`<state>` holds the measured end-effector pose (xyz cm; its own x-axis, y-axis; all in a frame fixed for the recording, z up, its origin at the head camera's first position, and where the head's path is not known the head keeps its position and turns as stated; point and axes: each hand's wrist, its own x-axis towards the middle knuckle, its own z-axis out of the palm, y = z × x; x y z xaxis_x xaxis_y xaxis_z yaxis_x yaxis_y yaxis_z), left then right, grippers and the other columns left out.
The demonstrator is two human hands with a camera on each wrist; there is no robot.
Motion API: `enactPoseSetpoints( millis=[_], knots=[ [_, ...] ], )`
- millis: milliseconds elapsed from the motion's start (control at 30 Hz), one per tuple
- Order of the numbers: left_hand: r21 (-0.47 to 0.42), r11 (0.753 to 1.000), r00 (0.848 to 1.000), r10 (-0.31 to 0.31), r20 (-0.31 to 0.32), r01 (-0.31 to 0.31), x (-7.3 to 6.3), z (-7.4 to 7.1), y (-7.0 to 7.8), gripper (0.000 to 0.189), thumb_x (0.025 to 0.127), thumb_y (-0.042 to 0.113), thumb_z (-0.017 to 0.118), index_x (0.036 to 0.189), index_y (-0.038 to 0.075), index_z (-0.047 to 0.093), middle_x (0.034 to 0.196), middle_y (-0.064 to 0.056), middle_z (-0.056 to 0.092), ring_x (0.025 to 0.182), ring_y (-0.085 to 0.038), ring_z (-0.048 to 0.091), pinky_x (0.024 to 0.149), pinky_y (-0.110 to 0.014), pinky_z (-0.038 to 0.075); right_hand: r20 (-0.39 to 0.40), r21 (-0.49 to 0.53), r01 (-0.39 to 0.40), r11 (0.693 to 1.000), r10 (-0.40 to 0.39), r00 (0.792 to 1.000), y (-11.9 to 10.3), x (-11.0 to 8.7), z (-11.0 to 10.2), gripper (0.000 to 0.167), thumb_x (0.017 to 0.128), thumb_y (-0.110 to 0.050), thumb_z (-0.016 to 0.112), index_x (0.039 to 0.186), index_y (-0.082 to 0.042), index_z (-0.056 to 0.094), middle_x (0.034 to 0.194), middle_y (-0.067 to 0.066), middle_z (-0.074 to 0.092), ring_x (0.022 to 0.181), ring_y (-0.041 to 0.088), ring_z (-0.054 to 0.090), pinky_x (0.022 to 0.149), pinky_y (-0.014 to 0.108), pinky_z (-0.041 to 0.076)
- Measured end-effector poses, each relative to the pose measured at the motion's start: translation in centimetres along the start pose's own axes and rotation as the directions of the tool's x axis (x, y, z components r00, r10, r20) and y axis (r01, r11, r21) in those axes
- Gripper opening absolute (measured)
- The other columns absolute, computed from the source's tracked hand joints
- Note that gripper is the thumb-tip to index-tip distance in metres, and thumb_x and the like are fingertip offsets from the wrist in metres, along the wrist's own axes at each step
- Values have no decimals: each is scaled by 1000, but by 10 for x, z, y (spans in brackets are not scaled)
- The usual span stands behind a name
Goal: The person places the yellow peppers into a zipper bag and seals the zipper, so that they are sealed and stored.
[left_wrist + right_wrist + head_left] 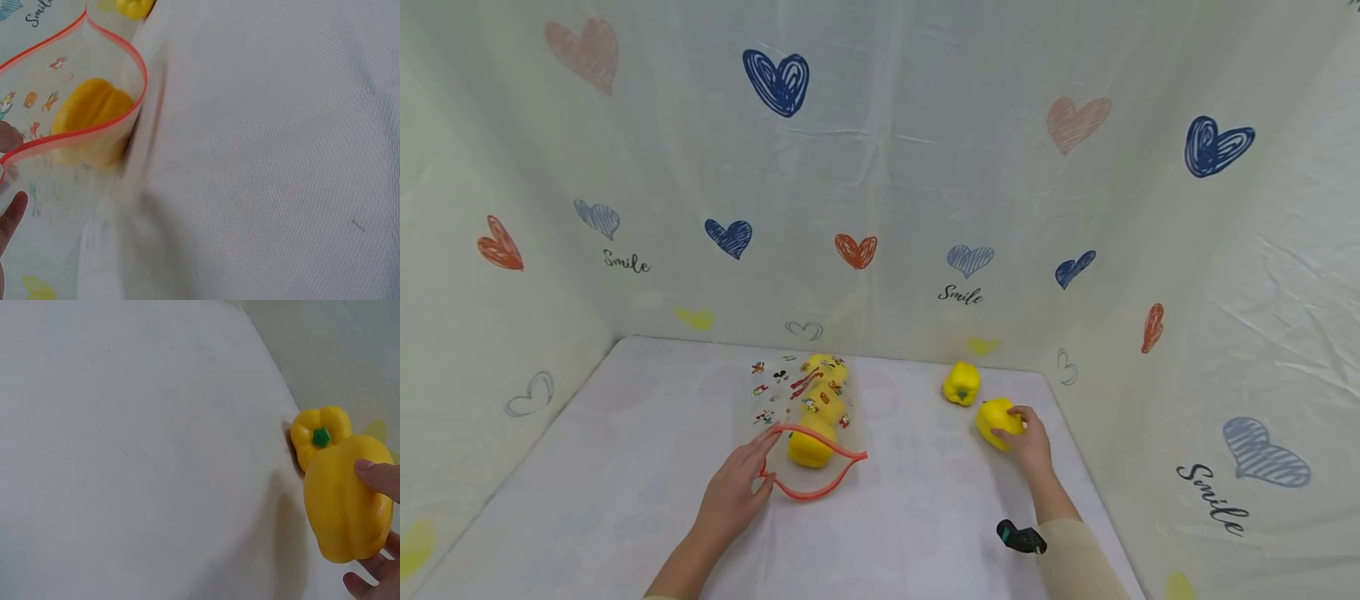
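Note:
My right hand [1032,442] grips a yellow bell pepper [347,500], fingers and thumb around its sides; in the right wrist view its shadow falls on the cloth. Behind it sits another yellow bell pepper [962,384], green stem showing. At the left, my left hand [737,483] holds the rim of a clear zip bag [767,387] with a red edge and printed cartoon figures. The bag's mouth gapes toward me. Inside lie several yellow peppers in a row, the nearest pepper [94,119] just within the mouth.
A white cloth [917,517] covers the table. Curtains [880,183] printed with hearts stand at the back and both sides. A black device [1021,537] is by the right wrist.

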<state>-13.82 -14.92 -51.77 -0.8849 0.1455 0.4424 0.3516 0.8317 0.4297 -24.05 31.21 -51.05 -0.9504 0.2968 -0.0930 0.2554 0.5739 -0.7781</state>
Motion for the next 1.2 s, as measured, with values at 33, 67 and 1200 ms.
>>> enactPoseSetpoints(
  millis=[33, 67, 1200],
  knots=[
    [-1, 1000, 1000, -2, 1, 2, 0, 0, 0, 77, 70, 2, 85, 140, 6, 52, 140, -9, 54, 112, -28, 56, 89, -45, 53, 8, -6, 3, 1000, -3, 1000, -1, -1, 0, 50, 87, -4, 71, 130, 1, 45, 144, 30, 35, 135, 47, 28, 112, 58, 23],
    [-2, 1000, 1000, -4, 4, 5, 0, 0, 0, 77, 70, 2, 85, 140, 6, 52, 140, -9, 54, 113, -28, 56, 89, -45, 53, 17, -11, 8, 1000, -8, 1000, -2, -2, 1, 50, 87, -4, 71, 130, 1, 45, 144, 30, 35, 134, 47, 28, 112, 58, 23],
    [-7, 998, 998, 55, -42, -55, 0, -2, -1, 79, 69, 0, 85, 140, 6, 51, 143, -7, 51, 116, -27, 55, 92, -45, 52, 243, -6, 94, 996, -90, 966, -42, -60, 26, 43, 81, -6, 79, 118, -10, 58, 135, 20, 50, 105, 33, 55, 89, 47, 53]
  ],
)
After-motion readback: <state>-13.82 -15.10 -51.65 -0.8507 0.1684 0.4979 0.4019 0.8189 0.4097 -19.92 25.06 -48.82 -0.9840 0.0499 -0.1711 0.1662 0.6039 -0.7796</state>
